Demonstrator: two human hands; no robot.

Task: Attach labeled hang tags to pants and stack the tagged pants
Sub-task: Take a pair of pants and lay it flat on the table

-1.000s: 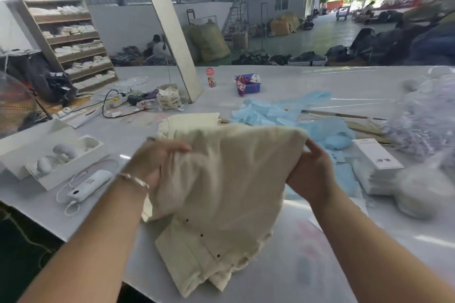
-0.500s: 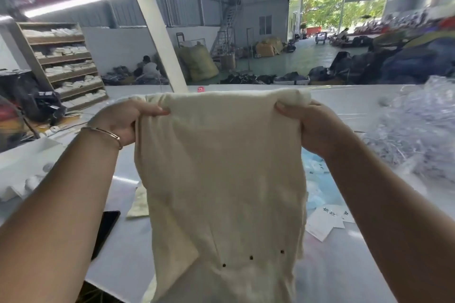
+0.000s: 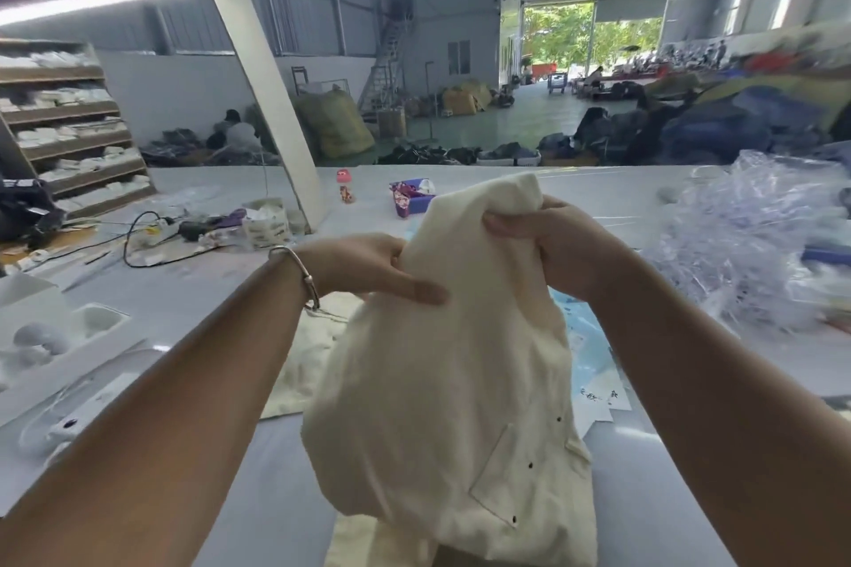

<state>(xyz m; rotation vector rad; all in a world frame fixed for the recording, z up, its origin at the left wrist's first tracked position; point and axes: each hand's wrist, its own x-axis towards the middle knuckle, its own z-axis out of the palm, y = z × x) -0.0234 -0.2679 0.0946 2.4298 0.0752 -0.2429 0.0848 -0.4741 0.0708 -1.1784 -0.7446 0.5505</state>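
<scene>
Both hands are closed on the cream cotton pants at centre frame — left hand pinching one upper edge, right hand gripping the bunched top. Before tagging, the waistband should be located and the fabric kept taut — judged advice.

The soft cloth pants are plain cream with small dark studs. Pale blue plastic bags lie on the smooth white table. A slim silver metal bangle shows.
</scene>
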